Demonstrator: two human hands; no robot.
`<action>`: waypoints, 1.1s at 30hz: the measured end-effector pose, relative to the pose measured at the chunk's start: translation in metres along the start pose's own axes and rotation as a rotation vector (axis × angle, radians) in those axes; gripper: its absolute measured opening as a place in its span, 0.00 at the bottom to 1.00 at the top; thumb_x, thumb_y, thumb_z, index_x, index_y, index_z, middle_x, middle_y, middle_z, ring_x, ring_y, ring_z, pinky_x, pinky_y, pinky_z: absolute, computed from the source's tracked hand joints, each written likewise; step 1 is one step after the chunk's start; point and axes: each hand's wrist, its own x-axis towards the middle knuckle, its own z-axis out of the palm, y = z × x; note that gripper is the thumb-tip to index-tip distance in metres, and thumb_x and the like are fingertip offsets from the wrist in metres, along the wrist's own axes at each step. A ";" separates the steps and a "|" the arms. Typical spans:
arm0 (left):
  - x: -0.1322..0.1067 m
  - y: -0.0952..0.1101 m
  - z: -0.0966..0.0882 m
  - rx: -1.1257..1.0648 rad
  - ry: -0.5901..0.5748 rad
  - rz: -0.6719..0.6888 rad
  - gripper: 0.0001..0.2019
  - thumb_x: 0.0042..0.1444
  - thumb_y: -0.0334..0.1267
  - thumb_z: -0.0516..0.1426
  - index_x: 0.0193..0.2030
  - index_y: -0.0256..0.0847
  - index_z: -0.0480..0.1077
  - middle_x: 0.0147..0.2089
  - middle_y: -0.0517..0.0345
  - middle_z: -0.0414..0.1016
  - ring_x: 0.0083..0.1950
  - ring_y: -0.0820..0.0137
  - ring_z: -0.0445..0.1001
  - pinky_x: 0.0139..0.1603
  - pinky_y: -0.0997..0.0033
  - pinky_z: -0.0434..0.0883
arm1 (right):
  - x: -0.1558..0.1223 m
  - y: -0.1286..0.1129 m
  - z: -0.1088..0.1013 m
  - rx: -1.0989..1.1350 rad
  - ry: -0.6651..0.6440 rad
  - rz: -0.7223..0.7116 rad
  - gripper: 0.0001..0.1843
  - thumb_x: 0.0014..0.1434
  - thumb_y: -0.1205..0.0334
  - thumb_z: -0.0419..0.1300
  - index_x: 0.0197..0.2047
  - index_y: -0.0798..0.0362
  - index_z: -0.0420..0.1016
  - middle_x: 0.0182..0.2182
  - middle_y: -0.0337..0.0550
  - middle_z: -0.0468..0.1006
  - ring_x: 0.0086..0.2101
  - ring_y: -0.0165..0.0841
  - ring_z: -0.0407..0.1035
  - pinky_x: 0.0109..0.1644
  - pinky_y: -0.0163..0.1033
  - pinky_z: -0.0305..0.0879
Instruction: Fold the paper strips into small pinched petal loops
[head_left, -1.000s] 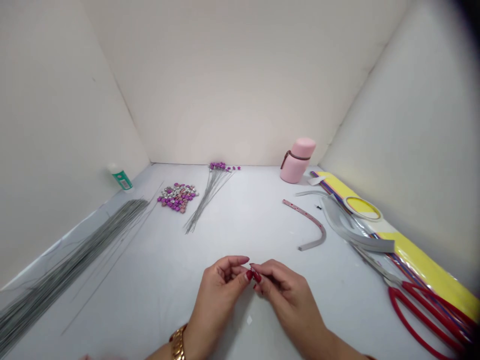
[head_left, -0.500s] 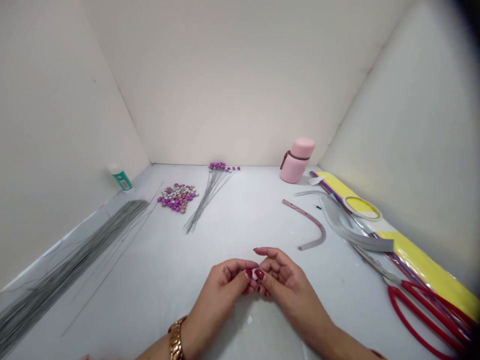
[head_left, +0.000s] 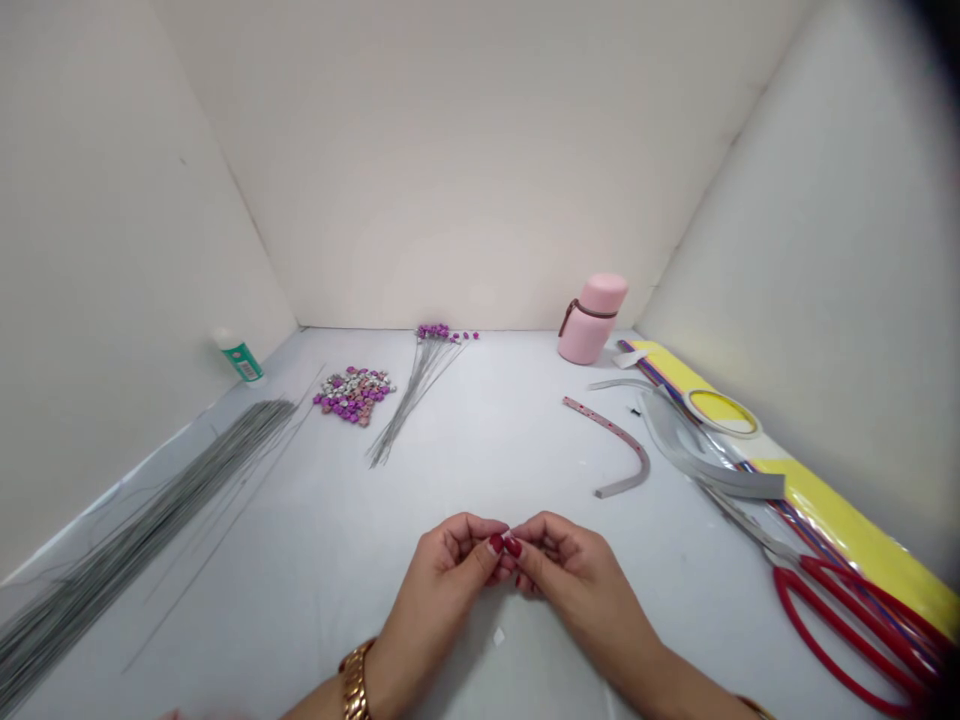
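Observation:
My left hand point(head_left: 457, 568) and my right hand point(head_left: 561, 565) meet over the table near its front, fingers curled and thumb tips almost touching. Between them they pinch a small pale pink piece, now almost wholly hidden by fingertips and red-painted nails. Just below the hands lies a tiny white scrap point(head_left: 499, 636). To the right, a curved strip point(head_left: 615, 432), pink with red dots at one end and grey at the other, rests on the table.
Thin grey wires point(head_left: 180, 500) lie at left near a white-and-green bottle point(head_left: 244, 360). Behind are small purple, white and pink pieces point(head_left: 352, 395), wires with purple tips point(head_left: 416, 390) and a pink flask point(head_left: 592, 320). Red-handled scissors point(head_left: 840, 620), a tape roll point(head_left: 721, 413) and yellow packets point(head_left: 840, 520) line the right.
My right index finger, raised before, has come down and curled in toward the left fingertips. The pale pink piece is more covered than before.

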 end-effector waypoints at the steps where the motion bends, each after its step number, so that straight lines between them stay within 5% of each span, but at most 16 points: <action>1: 0.000 0.001 -0.001 0.044 -0.017 0.015 0.06 0.52 0.34 0.56 0.34 0.33 0.71 0.27 0.53 0.74 0.31 0.70 0.71 0.35 0.71 0.66 | 0.002 0.000 -0.001 0.063 0.001 0.054 0.10 0.52 0.59 0.60 0.26 0.56 0.70 0.19 0.37 0.72 0.21 0.25 0.63 0.24 0.29 0.58; 7: -0.002 0.006 -0.006 0.477 0.000 0.231 0.04 0.51 0.34 0.57 0.32 0.36 0.73 0.33 0.51 0.75 0.35 0.66 0.73 0.37 0.69 0.67 | 0.005 0.001 -0.004 0.357 -0.139 0.216 0.13 0.51 0.57 0.60 0.25 0.58 0.67 0.18 0.35 0.69 0.17 0.21 0.59 0.21 0.27 0.52; 20: -0.005 0.004 0.007 0.097 0.030 0.044 0.04 0.49 0.34 0.58 0.30 0.35 0.68 0.26 0.56 0.75 0.29 0.71 0.72 0.31 0.73 0.67 | -0.002 0.002 0.002 0.168 -0.054 0.055 0.14 0.54 0.53 0.57 0.27 0.56 0.65 0.19 0.33 0.66 0.20 0.23 0.60 0.24 0.29 0.54; 33: -0.004 -0.002 -0.001 0.212 0.115 0.113 0.04 0.49 0.34 0.58 0.28 0.35 0.69 0.28 0.55 0.74 0.32 0.69 0.71 0.34 0.71 0.67 | -0.003 0.001 0.001 0.040 -0.017 -0.026 0.11 0.56 0.56 0.56 0.27 0.55 0.64 0.20 0.34 0.67 0.22 0.25 0.61 0.25 0.30 0.57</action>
